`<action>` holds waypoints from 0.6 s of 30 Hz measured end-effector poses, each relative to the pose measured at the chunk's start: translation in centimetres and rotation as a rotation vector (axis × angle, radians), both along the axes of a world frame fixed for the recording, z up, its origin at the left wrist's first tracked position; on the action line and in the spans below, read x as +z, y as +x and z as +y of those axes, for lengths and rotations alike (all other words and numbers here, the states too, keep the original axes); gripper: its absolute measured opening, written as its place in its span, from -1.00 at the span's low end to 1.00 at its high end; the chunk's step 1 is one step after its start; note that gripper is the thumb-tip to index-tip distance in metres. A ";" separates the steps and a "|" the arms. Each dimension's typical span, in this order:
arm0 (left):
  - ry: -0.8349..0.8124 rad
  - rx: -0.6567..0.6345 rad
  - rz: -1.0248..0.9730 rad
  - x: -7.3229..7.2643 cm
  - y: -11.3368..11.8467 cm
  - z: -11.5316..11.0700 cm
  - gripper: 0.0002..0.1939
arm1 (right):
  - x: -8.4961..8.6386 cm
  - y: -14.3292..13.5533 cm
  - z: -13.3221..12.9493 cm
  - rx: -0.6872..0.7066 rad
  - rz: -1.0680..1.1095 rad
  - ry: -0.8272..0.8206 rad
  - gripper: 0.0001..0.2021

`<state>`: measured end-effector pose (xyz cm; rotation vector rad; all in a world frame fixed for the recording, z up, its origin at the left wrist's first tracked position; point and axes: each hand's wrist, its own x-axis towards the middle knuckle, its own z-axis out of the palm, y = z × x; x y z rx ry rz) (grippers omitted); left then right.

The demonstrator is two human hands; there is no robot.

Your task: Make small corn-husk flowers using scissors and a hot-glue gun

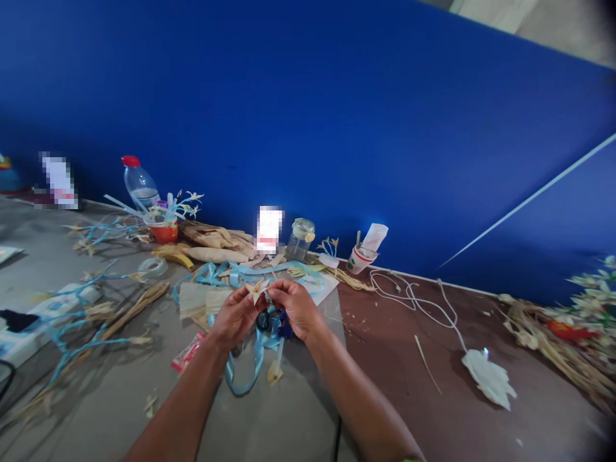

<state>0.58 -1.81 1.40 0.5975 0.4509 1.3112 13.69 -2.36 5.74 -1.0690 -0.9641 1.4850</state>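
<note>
A pale, star-shaped flower [256, 294] is held up between the two hands, above the table [385, 366] near the middle of the scene. Its petals are spread open toward the viewer; one longer petal is pointed to the near side, and by this petal the long axis is set roughly near to far. The stem cannot be made out. By the left hand [237, 316] the flower is pinched, thumb and fingers closed about its left and lower part. By the right hand [294, 307] its right side is nipped between thumb and forefinger, though the exact contact is partly hidden.

Below and around the hands, loops of blue ribbon [260, 354] are spread, and a red-and-white packet [187, 354] is laid just beside the left forearm. The far edge of the table is bounded by a blue wall [337, 128], along which a glass jar [299, 242], a paper cup [360, 259] and dry husks [216, 239] are ranged. The left side is crowded by blue-stemmed branches [81, 353]. More room for moving is offered at the right, where the brown tabletop is crossed only by a thin strip [427, 360] and a white cable [452, 316].
</note>
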 end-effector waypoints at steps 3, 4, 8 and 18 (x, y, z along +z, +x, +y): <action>-0.001 0.004 0.003 0.0 -0.1 0.0 -0.74 | -0.1 -0.4 -0.3 0.048 -0.019 0.080 -0.89; 0.002 0.004 0.005 -0.1 -0.1 0.0 -0.75 | -0.2 -0.5 -0.4 0.060 -0.038 0.110 -0.89; 0.007 -0.002 0.008 -0.1 -0.1 0.0 -0.79 | -0.7 -0.8 -0.5 0.046 -0.147 0.207 -0.86; 0.058 -0.029 0.051 -0.4 0.1 0.0 -0.83 | -0.5 -1.3 -0.8 -0.012 -0.142 0.304 -0.86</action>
